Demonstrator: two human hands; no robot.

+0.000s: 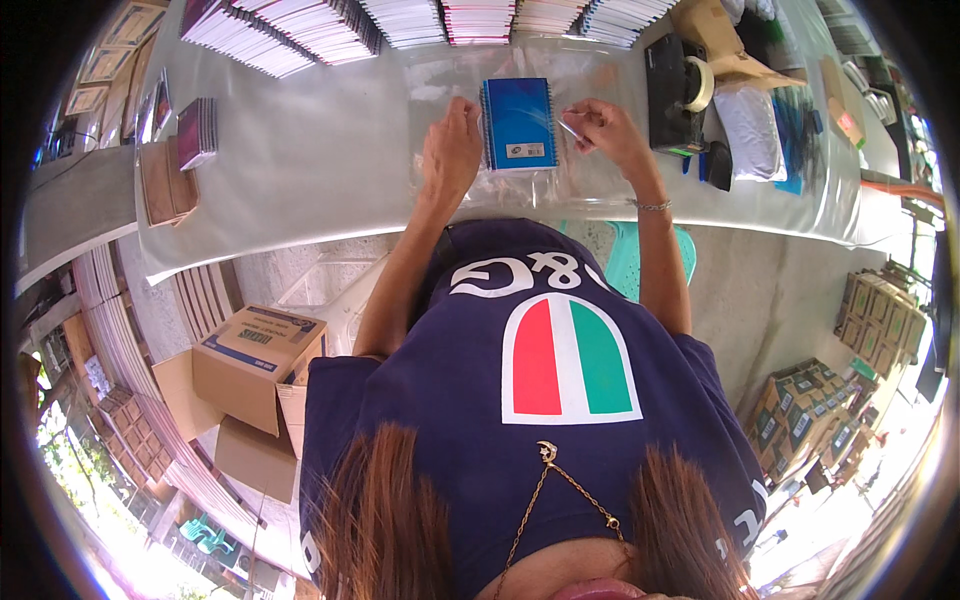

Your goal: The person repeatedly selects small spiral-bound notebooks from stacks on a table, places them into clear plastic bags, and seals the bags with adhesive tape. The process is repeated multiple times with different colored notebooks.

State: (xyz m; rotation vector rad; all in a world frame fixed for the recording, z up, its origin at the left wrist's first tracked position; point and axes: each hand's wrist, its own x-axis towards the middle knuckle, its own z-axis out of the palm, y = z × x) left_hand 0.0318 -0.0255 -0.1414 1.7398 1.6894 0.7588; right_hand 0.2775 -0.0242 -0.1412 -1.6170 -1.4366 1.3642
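A blue spiral notebook [518, 120] lies on the plastic-covered table in front of me, with a small white label near its lower edge. My left hand [452, 148] is beside its left spiral edge, fingers curled closed; what they pinch, if anything, is hidden. To the right of the notebook, my right hand [610, 135] is a little apart from the cover. Its fingers are closed on a small thin whitish piece [570, 130], too small to name.
Rows of stacked spiral notebooks [410, 22] line the table's far edge. A black tape dispenser [675, 100] with a tape roll and a white plastic packet [750, 130] are to the right. Purple notebooks [197, 133] stand at left. An open cardboard box [250, 360] sits below.
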